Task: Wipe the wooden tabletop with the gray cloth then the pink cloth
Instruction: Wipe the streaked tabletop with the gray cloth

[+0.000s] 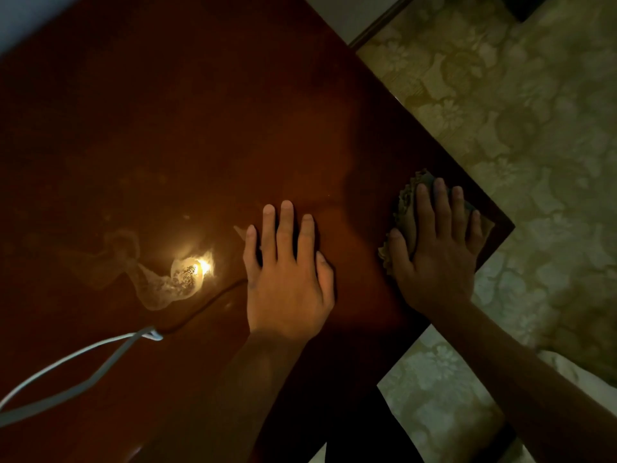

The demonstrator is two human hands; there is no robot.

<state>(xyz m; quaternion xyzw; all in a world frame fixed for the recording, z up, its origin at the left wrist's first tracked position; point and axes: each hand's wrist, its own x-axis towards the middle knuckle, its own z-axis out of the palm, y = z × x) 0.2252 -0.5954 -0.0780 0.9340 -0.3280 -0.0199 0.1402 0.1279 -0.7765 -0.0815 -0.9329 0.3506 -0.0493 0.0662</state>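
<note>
Left hand (pixel 288 279) flat and open on the wooden tabletop (pixel 167 128), right hand (pixel 437 248) pressing flat-fingered on the crumpled cloth (pixel 405 208) near the table corner.

A dim home room is showing: glossy reddish-brown wooden tabletop (pixel 200 128) sitting beside pale floral-patterned upholstery (pixel 517 128).

Two bare forearms entering from the lower edge, no sleeves visible, left hand (pixel 288 279) with short trimmed nails, no rings or watch, right hand (pixel 437 252) likewise unadorned, wrists bare, dim warm lighting
</note>
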